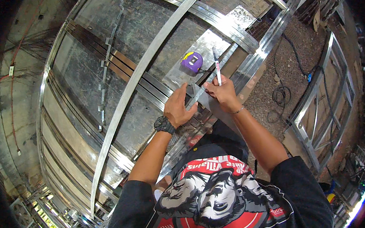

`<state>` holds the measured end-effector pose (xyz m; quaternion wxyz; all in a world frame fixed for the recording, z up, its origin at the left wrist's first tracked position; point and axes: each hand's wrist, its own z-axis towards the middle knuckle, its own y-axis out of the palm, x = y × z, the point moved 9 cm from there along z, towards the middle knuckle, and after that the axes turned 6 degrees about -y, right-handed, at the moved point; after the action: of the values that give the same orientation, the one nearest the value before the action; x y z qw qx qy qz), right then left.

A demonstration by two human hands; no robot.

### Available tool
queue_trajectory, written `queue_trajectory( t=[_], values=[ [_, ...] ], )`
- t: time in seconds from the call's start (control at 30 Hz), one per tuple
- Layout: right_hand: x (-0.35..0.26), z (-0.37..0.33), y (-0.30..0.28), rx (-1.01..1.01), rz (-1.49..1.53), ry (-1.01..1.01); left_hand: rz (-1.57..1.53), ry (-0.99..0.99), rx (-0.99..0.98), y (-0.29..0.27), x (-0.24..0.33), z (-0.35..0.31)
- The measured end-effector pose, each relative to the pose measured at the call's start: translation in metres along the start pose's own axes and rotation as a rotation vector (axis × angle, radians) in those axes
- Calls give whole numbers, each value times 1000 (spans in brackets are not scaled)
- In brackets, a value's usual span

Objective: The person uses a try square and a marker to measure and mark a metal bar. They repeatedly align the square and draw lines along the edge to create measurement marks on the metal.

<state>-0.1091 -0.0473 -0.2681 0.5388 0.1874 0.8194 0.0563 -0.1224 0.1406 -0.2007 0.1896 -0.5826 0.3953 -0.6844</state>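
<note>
My right hand [223, 95] is closed around a white marker pen [217, 67], which points up and away from me. The fingertips of that hand are at a narrow grey metal strip [198, 95]. To the left, my left hand [176, 109] lies flat with thumb and fingers apart, beside the same strip and a small angled metal piece [191, 89]. Whether its fingertips press on the metal, I cannot tell. Just beyond the hands, a purple and yellow tape measure [192, 63] rests on a shiny metal plate [205, 44].
A long curved metal bar [145, 70] crosses the dark worktable [88, 44]. Brown and silver metal tubes [122, 63] lie under it. At the right, a welded metal frame [318, 117] and a black cable [280, 94] lie on gravelly ground [265, 80].
</note>
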Motion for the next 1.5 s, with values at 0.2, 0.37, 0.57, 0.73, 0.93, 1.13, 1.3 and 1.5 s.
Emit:
queue_trajectory(
  t=[0.2,0.37,0.57,0.73,0.93,1.13,1.3,1.5],
  values=[
    [0,0,-1,-4,-45,39,-13,-50,-51,2,-5,0],
    [-5,-3,-5,22,-10,79,-21,-23,-28,3,-5,1],
    [-54,-35,-29,122,78,91,-20,-50,-51,2,-6,0],
    [-65,-52,-80,109,154,-79,4,2,25,0,-6,-2],
    [-52,-58,-162,266,387,-73,-24,-38,-29,0,-7,0],
    [-5,-53,-211,299,343,16,15,5,-4,0,-5,-1],
    [54,-49,-247,344,413,236,-29,-28,-36,2,-9,0],
    [122,-49,-230,254,328,443,-32,-83,-69,3,-7,-8]
  ],
)
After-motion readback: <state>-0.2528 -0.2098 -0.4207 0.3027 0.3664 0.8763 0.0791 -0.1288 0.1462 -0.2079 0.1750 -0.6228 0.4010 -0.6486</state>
